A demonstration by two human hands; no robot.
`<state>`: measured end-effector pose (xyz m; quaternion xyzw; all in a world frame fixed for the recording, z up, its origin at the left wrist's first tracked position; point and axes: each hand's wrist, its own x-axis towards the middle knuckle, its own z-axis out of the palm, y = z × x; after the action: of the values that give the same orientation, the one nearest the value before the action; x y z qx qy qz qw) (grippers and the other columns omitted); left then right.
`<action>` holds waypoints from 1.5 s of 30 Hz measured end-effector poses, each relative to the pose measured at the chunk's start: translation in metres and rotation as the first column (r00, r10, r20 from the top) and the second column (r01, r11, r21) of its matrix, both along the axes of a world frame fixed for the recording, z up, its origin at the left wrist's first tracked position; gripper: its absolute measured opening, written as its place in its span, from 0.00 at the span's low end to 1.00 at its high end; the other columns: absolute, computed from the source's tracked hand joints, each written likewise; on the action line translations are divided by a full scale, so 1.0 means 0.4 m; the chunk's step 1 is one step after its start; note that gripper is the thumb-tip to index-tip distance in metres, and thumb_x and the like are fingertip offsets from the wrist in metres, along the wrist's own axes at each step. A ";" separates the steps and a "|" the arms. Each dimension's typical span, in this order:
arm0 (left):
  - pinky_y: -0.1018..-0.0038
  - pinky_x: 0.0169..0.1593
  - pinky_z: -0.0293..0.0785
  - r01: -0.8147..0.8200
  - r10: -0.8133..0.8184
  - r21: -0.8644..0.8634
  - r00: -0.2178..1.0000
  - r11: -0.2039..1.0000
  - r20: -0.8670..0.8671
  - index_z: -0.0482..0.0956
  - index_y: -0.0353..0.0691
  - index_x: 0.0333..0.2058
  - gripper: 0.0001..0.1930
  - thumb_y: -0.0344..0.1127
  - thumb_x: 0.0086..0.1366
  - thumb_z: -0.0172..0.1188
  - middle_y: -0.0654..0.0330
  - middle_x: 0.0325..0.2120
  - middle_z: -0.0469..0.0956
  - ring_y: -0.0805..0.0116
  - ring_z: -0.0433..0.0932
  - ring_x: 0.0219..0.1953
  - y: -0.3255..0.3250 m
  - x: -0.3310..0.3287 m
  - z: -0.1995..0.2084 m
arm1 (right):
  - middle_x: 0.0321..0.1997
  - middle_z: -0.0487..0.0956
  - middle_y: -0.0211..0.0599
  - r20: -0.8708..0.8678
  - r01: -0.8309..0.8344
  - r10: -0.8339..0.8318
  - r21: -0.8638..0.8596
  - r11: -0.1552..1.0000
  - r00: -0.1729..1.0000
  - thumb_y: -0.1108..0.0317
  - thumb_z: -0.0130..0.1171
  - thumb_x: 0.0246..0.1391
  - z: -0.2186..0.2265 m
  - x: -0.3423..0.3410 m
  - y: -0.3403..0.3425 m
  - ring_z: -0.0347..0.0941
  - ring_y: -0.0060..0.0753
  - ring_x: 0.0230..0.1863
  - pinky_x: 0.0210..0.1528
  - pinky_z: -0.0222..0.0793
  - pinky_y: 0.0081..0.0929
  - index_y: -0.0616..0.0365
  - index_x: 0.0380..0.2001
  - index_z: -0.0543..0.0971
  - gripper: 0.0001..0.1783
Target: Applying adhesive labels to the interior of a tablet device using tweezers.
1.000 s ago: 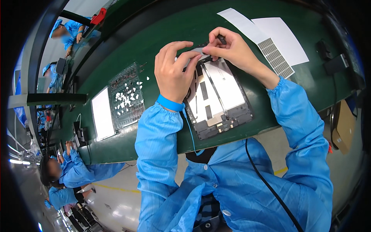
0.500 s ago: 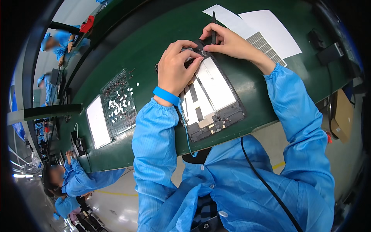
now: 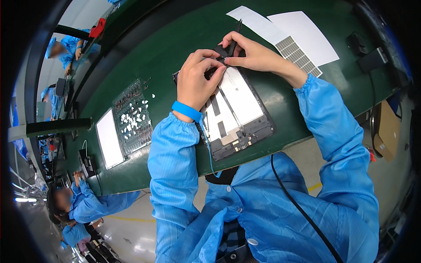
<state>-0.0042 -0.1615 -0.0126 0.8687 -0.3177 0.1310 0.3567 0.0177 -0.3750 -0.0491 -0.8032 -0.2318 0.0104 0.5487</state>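
Observation:
An opened tablet [image 3: 243,105] lies on the green bench in front of me, its white inner panel and dark circuit parts showing. My left hand [image 3: 194,81] rests over its far left part, thumb and fingers bent together near the far edge. Whatever those fingertips hold is too small or hidden to make out. Black tweezers [image 3: 233,45] are in my right hand [image 3: 256,55], slanting down with their lower end at the tablet's far edge, close to my left fingertips. A blue wrist strap [image 3: 186,111] with a cord circles my left wrist.
To the left, a clear tray [image 3: 133,114] holds many small white pieces, beside a white sheet [image 3: 110,139]. White papers [image 3: 305,33] and a gridded sticker sheet [image 3: 298,56] lie far right, near a black box [image 3: 372,60]. Co-workers [image 3: 81,197] sit at left.
My right hand has come slightly left and lower, and the tweezers have gone from nearly upright to slanted, down at the tablet's far edge. My left hand stays nearly in place.

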 end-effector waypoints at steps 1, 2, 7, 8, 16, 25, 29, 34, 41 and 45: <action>0.66 0.43 0.77 0.002 -0.002 -0.001 1.000 1.000 0.002 0.85 0.37 0.29 0.05 0.31 0.56 0.69 0.62 0.40 0.81 0.60 0.79 0.41 -0.002 -0.001 0.001 | 0.40 0.74 0.31 0.002 0.002 -0.002 -0.001 1.000 1.000 0.63 0.67 0.55 0.004 -0.001 0.002 0.71 0.23 0.34 0.38 0.68 0.23 0.54 0.50 0.69 0.23; 0.66 0.43 0.77 -0.017 0.015 -0.027 0.998 1.000 -0.058 0.85 0.37 0.29 0.05 0.31 0.56 0.69 0.62 0.40 0.81 0.60 0.80 0.41 -0.003 -0.001 0.001 | 0.40 0.73 0.29 -0.083 0.011 -0.012 -0.016 1.000 0.996 0.65 0.65 0.57 0.009 -0.004 0.005 0.69 0.22 0.36 0.40 0.67 0.23 0.54 0.51 0.68 0.22; 0.66 0.42 0.77 -0.032 0.025 -0.068 0.995 0.997 -0.096 0.84 0.37 0.29 0.05 0.31 0.56 0.69 0.61 0.40 0.80 0.61 0.80 0.38 -0.007 0.005 -0.002 | 0.40 0.70 0.27 -0.235 0.044 -0.057 -0.061 0.997 0.970 0.67 0.62 0.60 0.031 -0.013 0.025 0.67 0.22 0.38 0.41 0.65 0.24 0.53 0.52 0.66 0.20; 0.66 0.44 0.75 -0.040 0.037 -0.033 0.996 0.999 -0.087 0.83 0.37 0.28 0.05 0.32 0.56 0.69 0.61 0.41 0.80 0.60 0.79 0.39 -0.005 0.009 -0.002 | 0.39 0.70 0.27 -0.223 0.042 -0.053 -0.054 0.998 0.973 0.67 0.62 0.60 0.028 -0.012 0.027 0.67 0.22 0.37 0.41 0.65 0.24 0.53 0.52 0.67 0.20; 0.62 0.56 0.67 -0.088 0.092 0.127 0.995 0.988 -0.027 0.81 0.38 0.31 0.08 0.35 0.56 0.69 0.57 0.47 0.77 0.57 0.74 0.52 -0.002 0.025 -0.007 | 0.36 0.77 0.34 0.006 -0.062 0.063 -0.025 0.998 0.998 0.66 0.63 0.60 -0.001 0.033 -0.024 0.73 0.25 0.36 0.40 0.69 0.24 0.55 0.50 0.71 0.17; 0.57 0.66 0.58 0.005 -0.011 0.217 1.000 0.976 0.025 0.69 0.35 0.60 0.25 0.43 0.69 0.57 0.48 0.56 0.74 0.50 0.71 0.60 0.071 0.015 -0.030 | 0.48 0.76 0.35 -0.184 -0.224 0.180 -0.256 0.940 0.966 0.71 0.65 0.57 0.121 -0.063 -0.065 0.81 0.27 0.38 0.41 0.75 0.24 0.55 0.49 0.68 0.20; 0.58 0.66 0.58 0.013 -0.010 0.155 1.000 0.988 -0.017 0.69 0.36 0.61 0.26 0.44 0.70 0.56 0.47 0.56 0.74 0.49 0.70 0.60 0.098 0.016 -0.034 | 0.47 0.80 0.35 -0.023 -0.068 0.066 -0.107 0.992 0.998 0.66 0.64 0.61 0.198 -0.039 -0.143 0.79 0.24 0.40 0.41 0.75 0.19 0.57 0.40 0.75 0.10; 0.59 0.66 0.59 0.051 -0.045 0.076 0.996 0.996 -0.082 0.69 0.38 0.61 0.24 0.42 0.72 0.54 0.48 0.57 0.74 0.49 0.70 0.60 0.072 0.014 -0.013 | 0.31 0.78 0.29 0.293 0.478 -0.377 -0.551 0.684 0.878 0.69 0.67 0.55 0.159 -0.037 -0.375 0.76 0.26 0.35 0.38 0.72 0.25 0.55 0.36 0.71 0.13; 0.58 0.66 0.61 0.203 -0.202 0.003 0.977 0.979 -0.073 0.77 0.43 0.57 0.19 0.38 0.70 0.56 0.49 0.59 0.73 0.48 0.68 0.63 0.048 -0.008 0.013 | 0.29 0.77 0.31 -0.109 0.089 -0.153 -0.451 0.888 0.982 0.76 0.69 0.46 0.130 0.000 -0.308 0.75 0.24 0.31 0.34 0.72 0.24 0.56 0.32 0.67 0.18; 0.50 0.68 0.57 0.303 -0.307 0.092 0.951 0.948 0.025 0.80 0.52 0.55 0.17 0.37 0.68 0.57 0.48 0.61 0.70 0.42 0.64 0.65 -0.008 -0.026 0.023 | 0.29 0.80 0.33 -0.212 0.016 -0.095 -0.347 0.938 0.973 0.73 0.70 0.50 0.144 -0.037 -0.199 0.76 0.19 0.29 0.29 0.72 0.19 0.56 0.31 0.67 0.18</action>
<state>-0.0145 -0.1647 -0.0034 0.8211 -0.4606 0.0774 0.3282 0.0028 -0.4547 0.0087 -0.8862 -0.1398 0.1258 0.4234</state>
